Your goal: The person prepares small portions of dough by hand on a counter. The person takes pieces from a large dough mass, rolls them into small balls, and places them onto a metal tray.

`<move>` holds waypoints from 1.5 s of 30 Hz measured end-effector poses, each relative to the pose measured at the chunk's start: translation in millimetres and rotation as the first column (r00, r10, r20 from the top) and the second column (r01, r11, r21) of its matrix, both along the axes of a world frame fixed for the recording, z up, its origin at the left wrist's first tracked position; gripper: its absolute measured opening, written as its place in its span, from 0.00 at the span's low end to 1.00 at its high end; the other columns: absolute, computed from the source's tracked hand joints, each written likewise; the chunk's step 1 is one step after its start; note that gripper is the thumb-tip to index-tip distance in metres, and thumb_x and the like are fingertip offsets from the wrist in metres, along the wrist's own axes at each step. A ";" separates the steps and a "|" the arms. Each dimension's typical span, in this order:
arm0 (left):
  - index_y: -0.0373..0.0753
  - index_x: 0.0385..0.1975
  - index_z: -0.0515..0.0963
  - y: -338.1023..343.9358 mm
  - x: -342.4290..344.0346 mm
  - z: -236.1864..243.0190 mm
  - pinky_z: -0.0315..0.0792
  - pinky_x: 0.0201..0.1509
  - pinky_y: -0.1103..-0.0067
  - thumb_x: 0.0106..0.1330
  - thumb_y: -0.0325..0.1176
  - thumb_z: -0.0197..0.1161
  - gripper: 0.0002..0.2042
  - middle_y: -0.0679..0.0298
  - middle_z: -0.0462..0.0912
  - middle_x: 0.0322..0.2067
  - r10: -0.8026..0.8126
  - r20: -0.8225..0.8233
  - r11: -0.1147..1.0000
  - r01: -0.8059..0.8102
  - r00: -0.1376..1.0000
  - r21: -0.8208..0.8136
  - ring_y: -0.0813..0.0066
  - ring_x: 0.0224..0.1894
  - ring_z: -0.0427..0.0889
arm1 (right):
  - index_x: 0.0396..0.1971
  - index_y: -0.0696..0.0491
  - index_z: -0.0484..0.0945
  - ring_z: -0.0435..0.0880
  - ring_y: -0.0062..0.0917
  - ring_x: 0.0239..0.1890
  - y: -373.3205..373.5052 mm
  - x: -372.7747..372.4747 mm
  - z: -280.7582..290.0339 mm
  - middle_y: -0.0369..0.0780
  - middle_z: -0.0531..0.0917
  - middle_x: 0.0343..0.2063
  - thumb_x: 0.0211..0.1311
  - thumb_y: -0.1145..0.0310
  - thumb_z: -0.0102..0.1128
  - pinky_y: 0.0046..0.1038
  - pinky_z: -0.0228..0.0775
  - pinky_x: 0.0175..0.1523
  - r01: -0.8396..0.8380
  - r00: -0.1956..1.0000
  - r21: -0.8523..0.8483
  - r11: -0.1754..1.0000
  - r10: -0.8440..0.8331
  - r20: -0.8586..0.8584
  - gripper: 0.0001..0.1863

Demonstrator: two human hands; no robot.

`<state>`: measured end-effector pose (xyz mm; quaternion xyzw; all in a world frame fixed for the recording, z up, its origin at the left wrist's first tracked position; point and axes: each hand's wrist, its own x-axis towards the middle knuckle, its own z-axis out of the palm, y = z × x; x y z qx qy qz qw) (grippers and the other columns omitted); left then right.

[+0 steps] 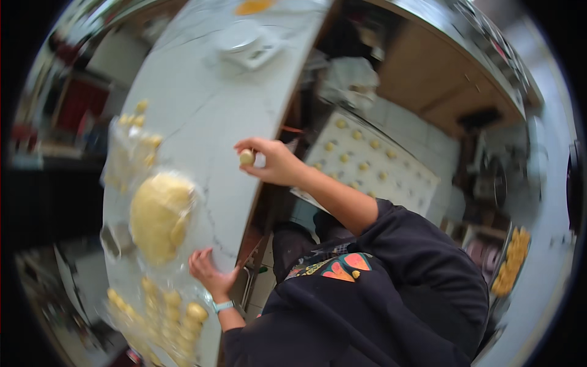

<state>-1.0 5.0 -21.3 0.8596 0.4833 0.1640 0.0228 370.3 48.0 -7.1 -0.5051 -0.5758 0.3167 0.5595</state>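
Note:
My right hand [275, 163] is raised above the edge of the white marbled table [226, 98]. A small pale-yellow dough ball [246, 157] is pinched in its fingertips. My left hand [213, 273] holds nothing and rests at the table's near edge, fingers apart. Just left of it, a big yellow dough mound [158, 214] lies on clear plastic. Below that, rows of dough balls [173, 321] sit under plastic film. Farther up the table's left side, more small dough pieces [150, 142] lie by a crumpled clear plastic bag [116, 160].
A white kitchen scale [249, 48] stands at the table's far end, with an orange item [254, 6] beyond. A greyish cup-like object [116, 241] is beside the mound. To my right, a pale tray [400, 177] bears spaced dough balls; farther right is a tray of golden pieces [512, 263].

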 end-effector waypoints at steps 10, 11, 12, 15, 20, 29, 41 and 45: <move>0.43 0.52 0.69 10.1 -4.4 -4.3 0.57 0.61 0.54 0.43 0.61 0.76 0.40 0.56 0.67 0.53 -0.113 -0.075 0.993 0.114 0.991 0.013 0.51 0.61 0.63 | 0.51 0.54 0.80 0.82 0.25 0.48 -410.2 55.6 -237.3 0.40 0.84 0.44 0.64 0.69 0.56 0.27 0.74 0.56 0.243 0.259 -0.940 0.241 -0.950 -0.177 0.17; 0.43 0.52 0.69 8.6 -9.2 -9.5 0.57 0.60 0.53 0.43 0.62 0.75 0.40 0.56 0.67 0.53 -0.054 -0.076 0.998 0.056 0.996 0.035 0.53 0.61 0.63 | 0.51 0.55 0.80 0.83 0.26 0.47 -422.1 58.2 -237.9 0.41 0.84 0.44 0.63 0.69 0.58 0.27 0.74 0.55 0.341 0.309 -0.935 0.101 -0.951 0.010 0.17; 0.43 0.52 0.69 11.6 -15.2 -12.7 0.57 0.60 0.53 0.43 0.62 0.75 0.40 0.56 0.67 0.53 -0.073 -0.092 0.997 0.076 0.993 0.032 0.53 0.61 0.63 | 0.51 0.55 0.79 0.83 0.27 0.47 -430.7 60.6 -240.2 0.42 0.85 0.44 0.61 0.69 0.61 0.28 0.74 0.55 0.437 0.345 -0.899 -0.030 -0.917 0.198 0.18; 0.44 0.52 0.68 19.7 -21.4 -19.0 0.56 0.61 0.53 0.42 0.63 0.75 0.41 0.57 0.67 0.53 -0.078 -0.090 0.996 0.082 0.993 0.046 0.53 0.61 0.63 | 0.51 0.56 0.79 0.84 0.30 0.47 -437.8 69.2 -256.3 0.44 0.85 0.43 0.57 0.70 0.66 0.30 0.74 0.54 0.591 0.289 -0.798 -0.118 -0.893 0.346 0.20; 0.44 0.53 0.68 25.1 -18.6 -17.2 0.54 0.63 0.53 0.42 0.63 0.74 0.42 0.57 0.67 0.53 -0.089 -0.120 0.994 0.095 0.989 0.049 0.53 0.62 0.62 | 0.49 0.55 0.78 0.81 0.39 0.50 -416.2 79.3 -285.5 0.46 0.82 0.46 0.51 0.71 0.69 0.35 0.73 0.56 0.798 0.294 -0.601 -0.042 -0.844 0.450 0.23; 0.42 0.55 0.65 6.0 3.0 -4.7 0.51 0.65 0.52 0.44 0.60 0.75 0.42 0.53 0.63 0.56 -0.047 -0.082 0.998 0.044 0.996 -0.045 0.50 0.63 0.58 | 0.49 0.54 0.77 0.76 0.37 0.50 -338.1 122.7 -255.6 0.43 0.78 0.45 0.53 0.76 0.64 0.36 0.70 0.55 0.932 0.167 -0.349 -0.100 -0.737 0.655 0.20; 0.51 0.51 0.70 -2.1 21.8 17.8 0.56 0.63 0.54 0.31 0.56 0.78 0.41 0.58 0.65 0.51 0.098 -0.041 0.987 -0.102 0.994 -0.126 0.49 0.60 0.61 | 0.51 0.53 0.75 0.72 0.39 0.60 154.4 -16.8 -23.9 0.45 0.75 0.54 0.61 0.70 0.58 0.38 0.63 0.65 0.131 0.830 0.116 0.985 -0.173 0.531 0.17; 0.47 0.48 0.73 -2.5 22.1 21.3 0.57 0.62 0.55 0.33 0.58 0.77 0.39 0.55 0.66 0.49 0.074 -0.027 0.982 -0.078 0.997 -0.170 0.48 0.58 0.63 | 0.60 0.53 0.70 0.65 0.40 0.66 268.1 -62.0 -29.5 0.46 0.69 0.62 0.65 0.68 0.53 0.39 0.57 0.71 0.262 0.762 0.073 0.962 -0.253 0.597 0.22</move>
